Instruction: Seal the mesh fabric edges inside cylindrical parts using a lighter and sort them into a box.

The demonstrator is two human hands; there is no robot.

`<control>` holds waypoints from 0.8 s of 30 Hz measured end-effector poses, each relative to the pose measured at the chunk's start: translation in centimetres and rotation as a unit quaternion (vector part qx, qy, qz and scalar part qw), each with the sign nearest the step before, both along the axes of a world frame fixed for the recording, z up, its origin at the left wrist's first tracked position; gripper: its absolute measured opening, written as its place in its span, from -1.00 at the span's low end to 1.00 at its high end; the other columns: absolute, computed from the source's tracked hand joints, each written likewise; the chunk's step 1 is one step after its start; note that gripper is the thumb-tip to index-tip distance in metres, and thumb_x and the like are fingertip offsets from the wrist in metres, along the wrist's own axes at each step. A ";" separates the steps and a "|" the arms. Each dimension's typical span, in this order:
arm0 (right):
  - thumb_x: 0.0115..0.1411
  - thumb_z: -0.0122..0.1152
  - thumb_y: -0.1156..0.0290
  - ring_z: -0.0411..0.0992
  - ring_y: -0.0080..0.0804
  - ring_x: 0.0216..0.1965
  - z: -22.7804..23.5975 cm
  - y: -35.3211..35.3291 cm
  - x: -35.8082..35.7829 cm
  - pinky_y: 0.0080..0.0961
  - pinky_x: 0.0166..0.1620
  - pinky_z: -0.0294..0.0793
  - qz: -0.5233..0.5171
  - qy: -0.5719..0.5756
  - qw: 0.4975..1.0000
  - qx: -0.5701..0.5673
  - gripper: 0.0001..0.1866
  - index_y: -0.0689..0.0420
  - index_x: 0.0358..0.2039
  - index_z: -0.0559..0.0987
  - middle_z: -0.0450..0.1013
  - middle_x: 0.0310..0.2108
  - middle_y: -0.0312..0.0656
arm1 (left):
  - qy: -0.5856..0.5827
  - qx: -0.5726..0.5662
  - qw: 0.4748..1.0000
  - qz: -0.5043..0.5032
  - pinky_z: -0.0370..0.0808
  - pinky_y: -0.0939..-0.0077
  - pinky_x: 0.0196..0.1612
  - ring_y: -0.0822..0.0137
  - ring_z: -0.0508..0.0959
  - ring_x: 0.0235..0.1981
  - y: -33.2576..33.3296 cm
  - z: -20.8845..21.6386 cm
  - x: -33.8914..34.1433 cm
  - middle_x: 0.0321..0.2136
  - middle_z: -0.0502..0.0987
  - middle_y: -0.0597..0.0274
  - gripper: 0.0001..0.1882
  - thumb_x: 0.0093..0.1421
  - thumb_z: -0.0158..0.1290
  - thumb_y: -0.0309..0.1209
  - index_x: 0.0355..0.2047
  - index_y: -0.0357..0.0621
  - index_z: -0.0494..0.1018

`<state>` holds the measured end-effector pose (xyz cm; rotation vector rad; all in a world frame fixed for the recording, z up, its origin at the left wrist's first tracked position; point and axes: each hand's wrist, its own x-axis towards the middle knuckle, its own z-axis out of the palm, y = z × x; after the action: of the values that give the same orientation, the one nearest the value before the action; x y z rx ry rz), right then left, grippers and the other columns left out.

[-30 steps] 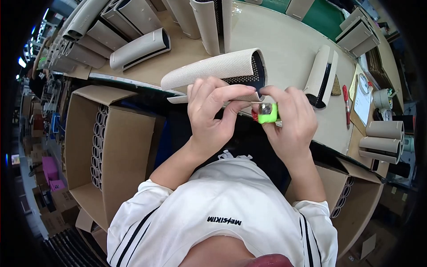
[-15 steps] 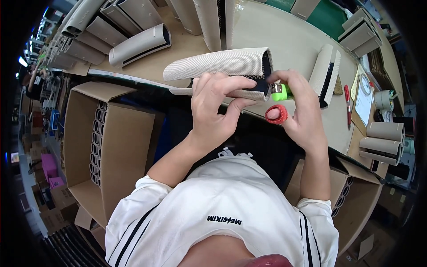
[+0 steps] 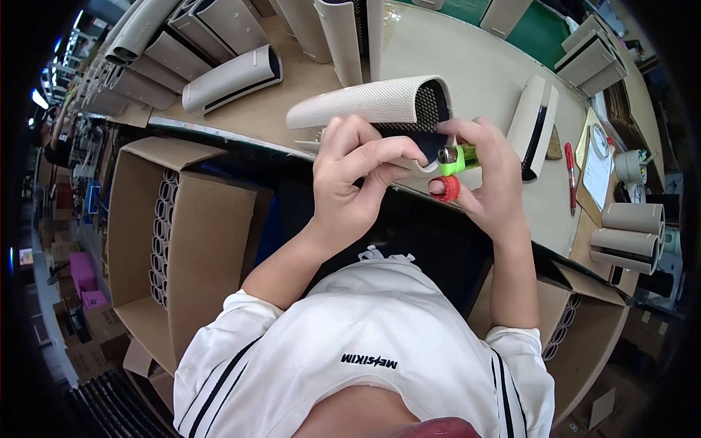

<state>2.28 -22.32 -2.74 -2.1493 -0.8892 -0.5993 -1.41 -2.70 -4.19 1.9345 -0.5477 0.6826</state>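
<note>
Partly over the pale table (image 3: 478, 91), a curved beige woven cover (image 3: 365, 104) is pinched by the left hand (image 3: 347, 179), a green plastic lighter (image 3: 453, 162) gripped by the right hand (image 3: 495, 179). Edge tidying seems underway; stillness is needed.

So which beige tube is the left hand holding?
The woven beige open-sided tube in the middle foreground; it alone is pinched by the bare left hand.

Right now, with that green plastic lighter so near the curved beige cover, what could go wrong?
If lit, the green plastic lighter in the right hand could scorch the curved beige mesh-textured cover or burn the nearby left hand. The cover might also slip from the left hand near the beige worktable's front edge.
</note>
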 end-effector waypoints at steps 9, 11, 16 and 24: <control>0.02 0.39 0.51 0.32 -0.57 -0.48 3.3 -1.4 -0.2 -0.66 -0.38 0.33 0.164 0.276 0.914 0.250 -0.70 0.09 -0.22 0.53 0.35 -0.54 -0.32 | 0.120 -0.219 0.962 -0.108 0.44 0.41 0.00 0.34 0.49 -0.11 -0.9 2.2 0.3 -0.10 0.45 0.15 -0.38 0.06 0.25 -0.43 0.14 -0.21 0.31; 0.03 0.38 0.51 0.31 -0.58 -0.48 3.2 -0.7 -0.3 -0.67 -0.38 0.33 0.172 0.289 0.888 0.314 -0.71 0.10 -0.21 0.54 0.37 -0.52 -0.31 | 0.179 -0.247 0.944 -0.124 0.39 0.39 0.06 0.27 0.43 -0.01 -1.1 2.3 -0.2 -0.02 0.40 0.10 -0.29 0.04 0.25 -0.31 0.18 -0.21 0.24; 0.05 0.37 0.49 0.27 -0.64 -0.48 1.0 0.7 -0.3 -0.72 -0.36 0.31 0.240 0.422 0.747 0.454 -0.68 0.19 -0.15 0.56 0.40 -0.53 -0.34 | 0.353 -0.343 0.853 -0.176 0.25 0.30 0.24 0.06 0.25 0.27 -0.5 1.9 0.0 0.22 0.24 -0.07 0.00 0.03 0.24 0.07 0.31 -0.20 0.03; 0.33 0.06 0.13 -0.02 -0.71 -0.68 -2.0 -1.0 -2.0 -0.79 -0.60 -0.02 0.212 0.640 0.635 0.376 -0.69 0.15 -0.33 0.46 0.04 -0.74 -0.49 | 0.194 -0.523 0.771 -0.309 0.43 0.30 0.04 0.18 0.48 -0.04 1.5 -2.0 2.4 0.02 0.37 -0.07 -0.23 0.17 0.17 -0.04 0.23 -0.18 0.12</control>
<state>0.30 -23.30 -4.76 -1.0033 -0.1656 0.7118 0.95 -1.19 -6.16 0.7048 -0.3652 0.0596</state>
